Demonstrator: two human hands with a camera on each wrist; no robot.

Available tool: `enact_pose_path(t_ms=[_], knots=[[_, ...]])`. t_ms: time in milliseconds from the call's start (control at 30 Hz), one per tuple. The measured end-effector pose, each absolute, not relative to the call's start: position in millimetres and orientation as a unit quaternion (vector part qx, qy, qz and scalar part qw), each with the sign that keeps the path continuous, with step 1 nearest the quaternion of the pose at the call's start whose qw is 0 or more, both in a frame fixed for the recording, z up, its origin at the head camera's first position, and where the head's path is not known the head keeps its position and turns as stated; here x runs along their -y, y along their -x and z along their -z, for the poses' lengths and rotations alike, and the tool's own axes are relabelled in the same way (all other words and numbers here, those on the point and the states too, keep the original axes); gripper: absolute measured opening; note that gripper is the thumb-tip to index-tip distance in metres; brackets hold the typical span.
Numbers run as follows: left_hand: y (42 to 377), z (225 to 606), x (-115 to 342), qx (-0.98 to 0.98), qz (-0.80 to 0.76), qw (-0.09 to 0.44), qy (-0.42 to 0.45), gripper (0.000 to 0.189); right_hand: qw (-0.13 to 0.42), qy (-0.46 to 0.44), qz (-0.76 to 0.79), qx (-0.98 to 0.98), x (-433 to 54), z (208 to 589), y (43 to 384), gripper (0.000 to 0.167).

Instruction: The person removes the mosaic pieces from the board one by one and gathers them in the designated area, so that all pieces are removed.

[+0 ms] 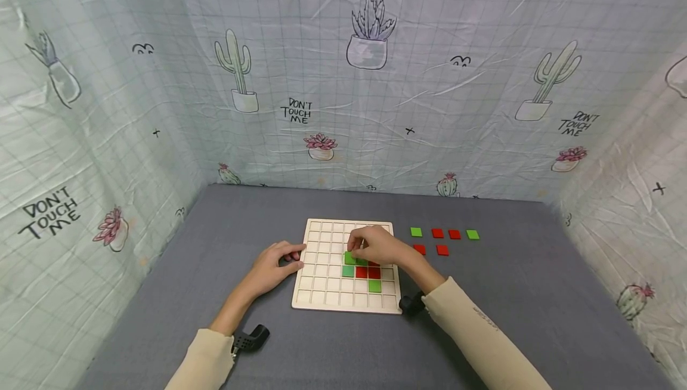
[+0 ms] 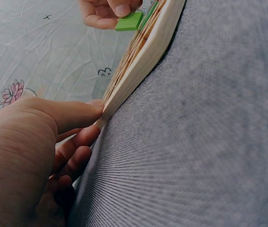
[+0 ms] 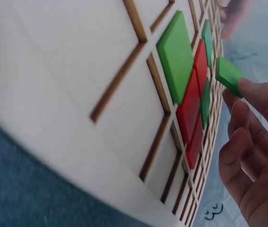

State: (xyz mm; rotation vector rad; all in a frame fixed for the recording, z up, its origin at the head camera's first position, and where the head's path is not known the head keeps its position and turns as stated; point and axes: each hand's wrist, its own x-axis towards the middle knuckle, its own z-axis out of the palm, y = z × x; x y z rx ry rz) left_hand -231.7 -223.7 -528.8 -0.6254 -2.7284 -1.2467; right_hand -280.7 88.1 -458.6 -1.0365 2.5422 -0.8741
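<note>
A pale wooden grid board (image 1: 316,285) lies flat on the table. My left hand (image 1: 272,268) grips its left edge, thumb and fingertips right at the rim in the left wrist view. Over the middle of the board, my right hand (image 1: 378,245) pinches a bright green square tile (image 3: 228,75) between thumb and finger, tilted above the grid. Beneath and beside it, red tiles (image 3: 189,106), a teal tile (image 1: 347,271), a darker green tile (image 3: 205,104) and a bright green tile (image 1: 374,286) sit in the grid's cells.
Right of the board, loose red tiles (image 1: 442,250) and green tiles (image 1: 472,235) lie in two rough rows on the grey table (image 1: 333,348). A cloth backdrop (image 1: 300,74) with printed cacti rises behind and at both sides. Each wrist wears a black camera mount (image 1: 252,339).
</note>
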Motion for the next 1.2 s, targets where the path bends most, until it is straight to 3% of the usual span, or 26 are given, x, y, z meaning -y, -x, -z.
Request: enact_pose_path(t_ms=[1200], knots=[[229.2, 525.7, 223.4, 0.891, 0.404, 0.037, 0.203, 0.041, 0.107, 0.277, 0.331, -0.895, -186.4, 451.2, 274.6, 0.007]])
